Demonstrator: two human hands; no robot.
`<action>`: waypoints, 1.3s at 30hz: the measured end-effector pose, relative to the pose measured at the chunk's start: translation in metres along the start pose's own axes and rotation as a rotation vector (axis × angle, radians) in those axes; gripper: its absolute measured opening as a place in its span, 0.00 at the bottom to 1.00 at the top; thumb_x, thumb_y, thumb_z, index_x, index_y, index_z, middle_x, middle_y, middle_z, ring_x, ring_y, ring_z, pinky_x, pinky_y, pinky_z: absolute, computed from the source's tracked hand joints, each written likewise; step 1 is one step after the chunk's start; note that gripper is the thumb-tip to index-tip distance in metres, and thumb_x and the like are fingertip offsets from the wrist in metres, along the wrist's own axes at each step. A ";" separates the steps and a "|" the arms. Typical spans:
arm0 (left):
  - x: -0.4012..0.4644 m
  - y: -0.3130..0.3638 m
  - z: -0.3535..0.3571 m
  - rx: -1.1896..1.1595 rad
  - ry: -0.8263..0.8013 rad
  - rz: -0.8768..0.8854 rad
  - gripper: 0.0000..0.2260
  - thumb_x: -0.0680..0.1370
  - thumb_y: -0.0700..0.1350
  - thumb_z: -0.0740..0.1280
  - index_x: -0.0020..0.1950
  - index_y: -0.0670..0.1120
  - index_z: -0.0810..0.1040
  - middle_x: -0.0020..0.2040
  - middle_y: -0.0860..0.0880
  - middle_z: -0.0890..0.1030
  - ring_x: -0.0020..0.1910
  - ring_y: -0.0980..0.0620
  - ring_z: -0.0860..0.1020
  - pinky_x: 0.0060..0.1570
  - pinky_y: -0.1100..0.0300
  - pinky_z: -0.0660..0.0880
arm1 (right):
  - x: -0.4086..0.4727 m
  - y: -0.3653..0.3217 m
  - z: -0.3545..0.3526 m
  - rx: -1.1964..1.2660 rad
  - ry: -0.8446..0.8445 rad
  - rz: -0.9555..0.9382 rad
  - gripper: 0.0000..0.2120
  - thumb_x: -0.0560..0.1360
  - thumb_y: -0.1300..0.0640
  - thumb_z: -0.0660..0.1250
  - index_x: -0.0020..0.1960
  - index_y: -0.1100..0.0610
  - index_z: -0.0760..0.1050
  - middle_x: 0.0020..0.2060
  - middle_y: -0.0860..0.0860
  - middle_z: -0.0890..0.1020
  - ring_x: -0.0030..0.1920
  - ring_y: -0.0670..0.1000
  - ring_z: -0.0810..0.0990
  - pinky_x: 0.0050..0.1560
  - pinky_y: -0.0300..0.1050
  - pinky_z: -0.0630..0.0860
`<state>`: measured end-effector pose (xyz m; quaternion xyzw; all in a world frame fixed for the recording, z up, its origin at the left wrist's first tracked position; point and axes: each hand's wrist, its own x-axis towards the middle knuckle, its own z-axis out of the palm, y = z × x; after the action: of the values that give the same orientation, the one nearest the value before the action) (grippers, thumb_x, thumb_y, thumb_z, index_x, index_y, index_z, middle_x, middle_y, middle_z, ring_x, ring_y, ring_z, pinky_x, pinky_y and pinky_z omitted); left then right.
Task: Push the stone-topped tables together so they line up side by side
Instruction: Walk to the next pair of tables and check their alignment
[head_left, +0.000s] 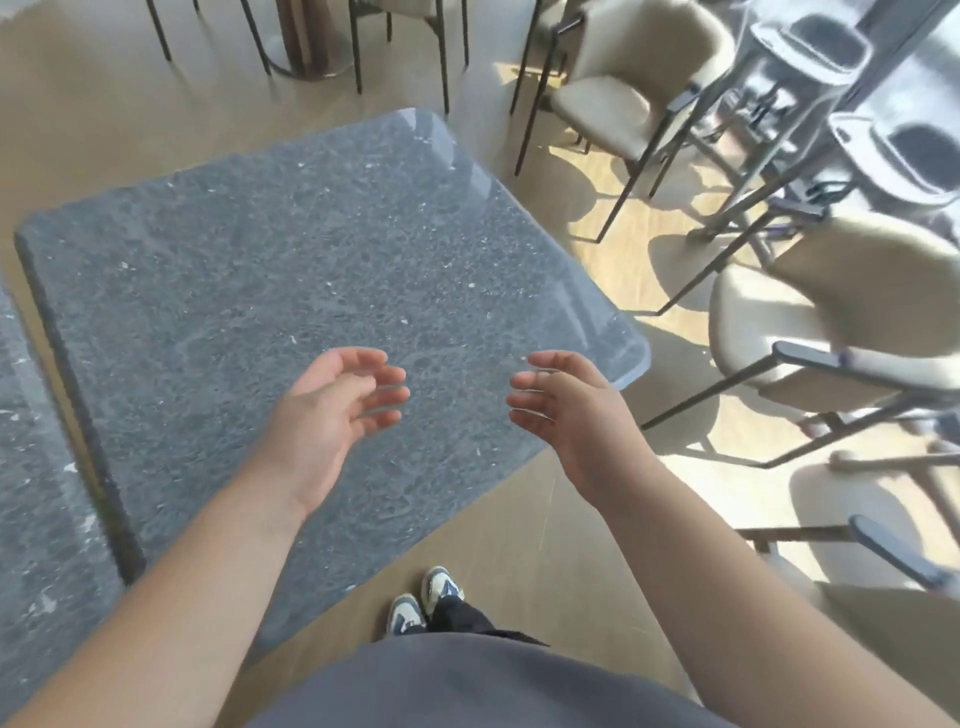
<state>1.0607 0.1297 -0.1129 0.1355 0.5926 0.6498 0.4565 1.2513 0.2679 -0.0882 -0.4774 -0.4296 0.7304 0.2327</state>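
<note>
Both forearms are raised nearest the lens. At far left, a second stone-topped table (31, 467) is partly seen, separated by a narrow gap from the main stone-topped table (270, 270). Above the main surface the left hand (332, 410) is held loosely spread, empty; the right hand (561, 410) likewise, near the right corner. The slab is judged heavy, rigid and smooth; its right edge is judged the best purchase. Beige chairs (613, 88) stand right.

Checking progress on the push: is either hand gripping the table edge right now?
No. The left hand and right hand hover open above the stone-topped table, holding nothing.
</note>
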 end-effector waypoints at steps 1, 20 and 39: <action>0.002 0.004 0.007 0.023 -0.033 0.026 0.11 0.81 0.34 0.59 0.55 0.45 0.78 0.48 0.46 0.85 0.49 0.46 0.84 0.52 0.50 0.79 | -0.005 -0.004 -0.006 0.012 0.029 -0.033 0.10 0.80 0.66 0.62 0.58 0.57 0.75 0.42 0.52 0.83 0.40 0.50 0.83 0.47 0.46 0.81; 0.030 0.045 0.283 0.241 -0.443 0.444 0.12 0.76 0.38 0.60 0.57 0.45 0.77 0.47 0.48 0.84 0.51 0.45 0.83 0.52 0.52 0.80 | -0.053 -0.117 -0.236 0.038 0.340 -0.594 0.15 0.71 0.62 0.61 0.57 0.56 0.76 0.42 0.48 0.83 0.45 0.51 0.83 0.51 0.47 0.81; 0.120 -0.006 0.524 0.234 -0.391 0.460 0.13 0.77 0.37 0.60 0.57 0.47 0.77 0.48 0.49 0.84 0.53 0.43 0.83 0.53 0.52 0.80 | 0.064 -0.219 -0.440 -0.125 0.290 -0.608 0.16 0.72 0.62 0.58 0.57 0.52 0.74 0.48 0.50 0.82 0.48 0.46 0.82 0.47 0.39 0.78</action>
<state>1.3736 0.5578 -0.0253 0.4396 0.5182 0.6252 0.3840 1.6028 0.6091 -0.0111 -0.4397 -0.5588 0.5241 0.4688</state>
